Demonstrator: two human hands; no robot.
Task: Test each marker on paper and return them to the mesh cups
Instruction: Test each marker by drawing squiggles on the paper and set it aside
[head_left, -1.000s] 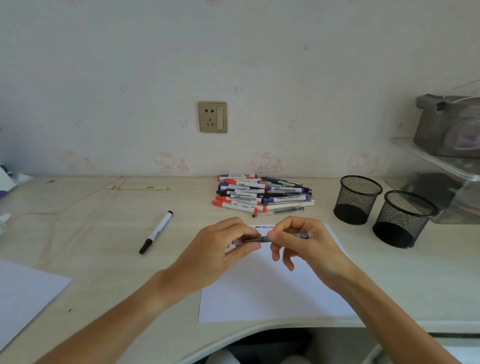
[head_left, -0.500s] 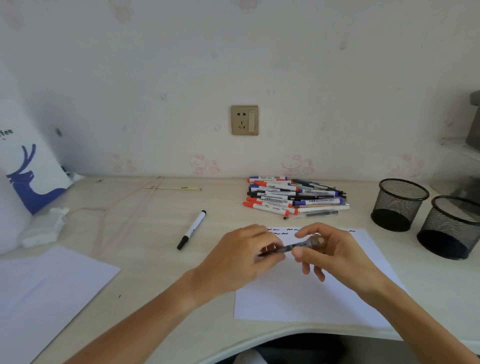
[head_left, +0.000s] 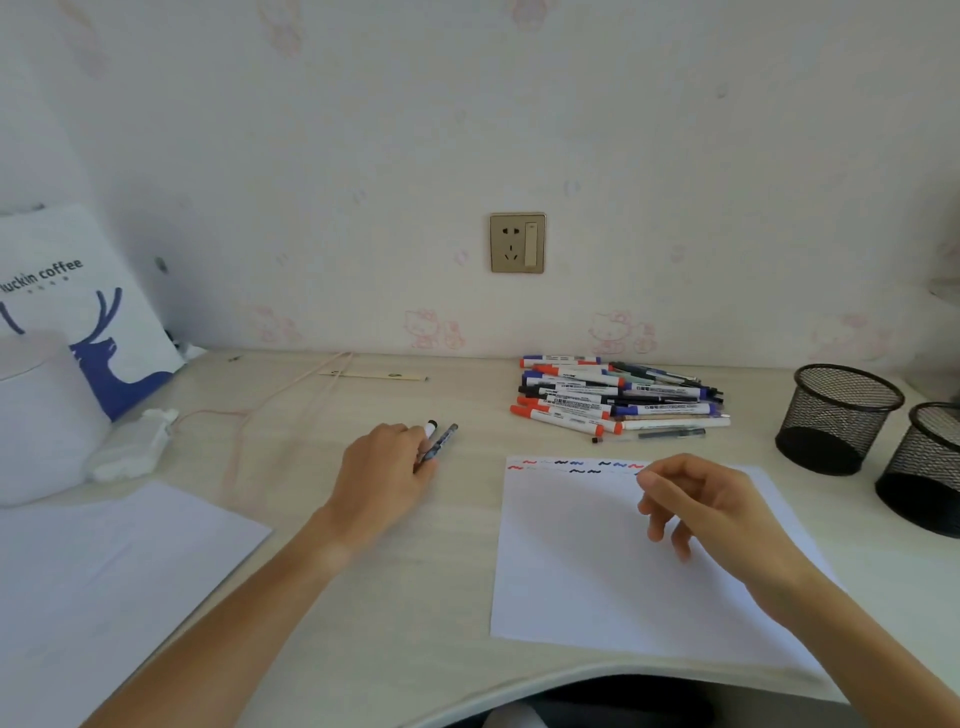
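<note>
My left hand (head_left: 382, 470) has reached left of the paper and grips a dark pen (head_left: 441, 441), which lies beside a white marker with a black cap (head_left: 431, 427) that my fingers mostly hide. Above the white test paper (head_left: 587, 566) hovers my right hand (head_left: 698, 501), its fingers loosely curled and holding nothing. Red, blue and black squiggles (head_left: 576, 465) run along the paper's top edge. A pile of several markers (head_left: 602, 397) lies behind the paper. Two black mesh cups (head_left: 841, 415) (head_left: 930, 467) stand at the right; both look empty.
A second white sheet (head_left: 104, 582) lies front left. Behind it are a coffee bag (head_left: 78, 322), a white tissue packet (head_left: 132, 444), a pink cable (head_left: 260, 410) and a thin wooden stick (head_left: 374, 375). The desk's front edge curves in near my body.
My right hand let go of the dark pen. My left hand carried it left off the paper to the marker lying on the desk. My view turned left.
</note>
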